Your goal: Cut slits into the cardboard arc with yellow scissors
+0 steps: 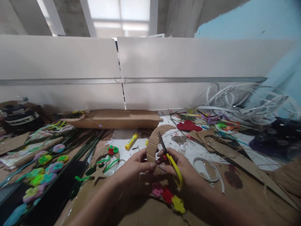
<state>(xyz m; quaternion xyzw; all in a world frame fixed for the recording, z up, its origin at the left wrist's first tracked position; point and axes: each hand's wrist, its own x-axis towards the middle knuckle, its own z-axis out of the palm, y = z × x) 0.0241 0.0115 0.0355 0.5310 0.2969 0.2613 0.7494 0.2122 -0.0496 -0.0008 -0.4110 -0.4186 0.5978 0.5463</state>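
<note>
My left hand (pixel 137 166) pinches a curved strip of corrugated cardboard (pixel 153 144) between thumb and fingers; its arc rises and bends to the right. In my right hand (pixel 182 163) is a pair of scissors (pixel 173 164) with yellow handles, the dark blades pointing up and to the left beside the strip. Fingertips of the right hand also meet the strip's lower part, though I cannot tell how firmly. Just below both hands lie pink, red and yellow fuzzy flowers (pixel 167 195). A cardboard star (pixel 98 173) with green fuzzy stems sits left of my left hand.
A yellow glue stick (pixel 131 142) lies beyond my left hand. Fuzzy flowers on stems (pixel 41 177) spread at the left. A long cardboard piece (pixel 124 121) lies along the back. On the right are a white coil (pixel 207 171), cardboard scraps (pixel 235 157) and tangled white strips (pixel 232 97).
</note>
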